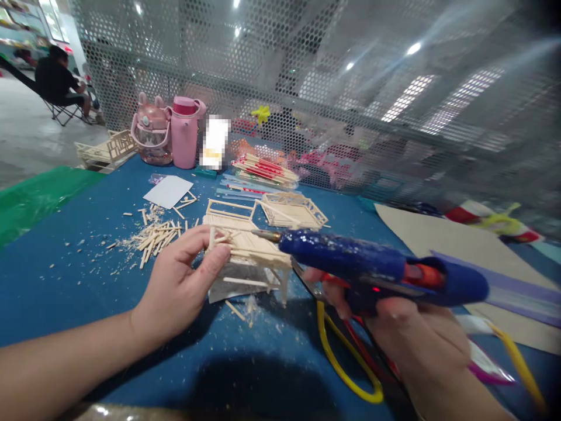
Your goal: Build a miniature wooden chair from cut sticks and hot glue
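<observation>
A small frame of pale wooden sticks [249,245] is held at its left end by my left hand [179,280], thumb in front and fingers behind. My right hand [407,327] is wrapped round the handle of a blue glue gun [350,257]. The gun's metal nozzle points left over the top of the stick frame; whether it touches is unclear. Beneath the frame lies a greyish sheet [236,286]. Another stick structure [291,211] sits just behind. Yellow-handled scissors [326,339] lie below the gun, partly hidden by it.
Cut sticks [158,238] and crumbs litter the blue table [87,298] at left. A white paper [169,192], pink bottle [184,134], clear bottle [153,137] and stick bundles [265,169] stand or lie behind. Cardboard [421,240] and a purple ruler [521,298] are at right. A person [56,76] sits far left.
</observation>
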### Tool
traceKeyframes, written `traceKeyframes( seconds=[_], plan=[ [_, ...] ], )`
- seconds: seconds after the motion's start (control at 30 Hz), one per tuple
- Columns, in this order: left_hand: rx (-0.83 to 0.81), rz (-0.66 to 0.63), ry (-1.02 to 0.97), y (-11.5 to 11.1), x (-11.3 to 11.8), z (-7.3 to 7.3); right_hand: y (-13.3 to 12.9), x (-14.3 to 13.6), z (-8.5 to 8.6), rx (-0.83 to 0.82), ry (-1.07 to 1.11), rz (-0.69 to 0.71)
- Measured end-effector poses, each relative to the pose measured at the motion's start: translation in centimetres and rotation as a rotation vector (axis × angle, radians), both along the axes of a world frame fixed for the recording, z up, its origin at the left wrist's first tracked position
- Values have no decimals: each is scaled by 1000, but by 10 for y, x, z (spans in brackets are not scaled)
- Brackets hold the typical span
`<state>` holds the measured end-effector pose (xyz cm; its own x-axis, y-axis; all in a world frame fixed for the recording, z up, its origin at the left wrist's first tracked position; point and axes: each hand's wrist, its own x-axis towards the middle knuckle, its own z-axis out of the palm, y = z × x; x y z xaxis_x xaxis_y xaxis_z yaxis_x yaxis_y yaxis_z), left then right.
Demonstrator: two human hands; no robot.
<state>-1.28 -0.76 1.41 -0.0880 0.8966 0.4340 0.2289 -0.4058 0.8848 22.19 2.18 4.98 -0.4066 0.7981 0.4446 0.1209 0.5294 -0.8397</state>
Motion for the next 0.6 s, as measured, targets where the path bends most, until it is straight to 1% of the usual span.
traceKeyframes(
  seconds=[0.17,0.33,0.6],
  plan=[
    [-3,-8,-5,1,1,-1,-3,-1,-8,3,-7,-53],
    [-26,-11,-16,-1,0,0,-3,3,-13,-16,30,-48],
    [-20,-13,-13,1,0,0,-2,6,-17,-14,7,-54]
  ],
)
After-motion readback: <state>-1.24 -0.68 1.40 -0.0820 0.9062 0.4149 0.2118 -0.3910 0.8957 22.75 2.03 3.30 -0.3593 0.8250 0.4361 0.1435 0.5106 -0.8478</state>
